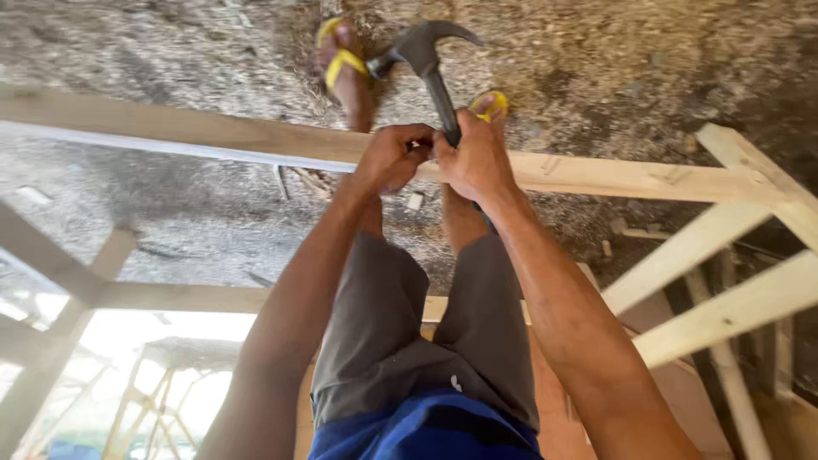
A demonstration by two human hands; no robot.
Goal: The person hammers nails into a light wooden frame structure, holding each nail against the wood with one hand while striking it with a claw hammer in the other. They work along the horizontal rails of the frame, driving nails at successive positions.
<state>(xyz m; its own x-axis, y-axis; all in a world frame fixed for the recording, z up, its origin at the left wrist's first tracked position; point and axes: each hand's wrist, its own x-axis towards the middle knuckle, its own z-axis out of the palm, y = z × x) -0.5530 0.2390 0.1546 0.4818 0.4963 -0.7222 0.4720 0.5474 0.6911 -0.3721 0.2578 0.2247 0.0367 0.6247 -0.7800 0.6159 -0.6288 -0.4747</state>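
Above the sawdust-covered floor [170, 204], both hands meet at a timber rail [613, 176]. Right hand [477, 158] fingers wrap the claw hammer [423, 53] handle; left hand [390, 158] fingers pinch something too small to identify. Risk: a glancing blow could strike the left fingers or the yellow-strapped sandals [341, 60]. No packages, labels or signs visible.

The left hand [390, 158] and right hand [474, 158] meet over the rail [613, 175]; the hammer [426, 64] stands above the right. Both feet [345, 72] lie beyond the rail on the ground [639, 60].
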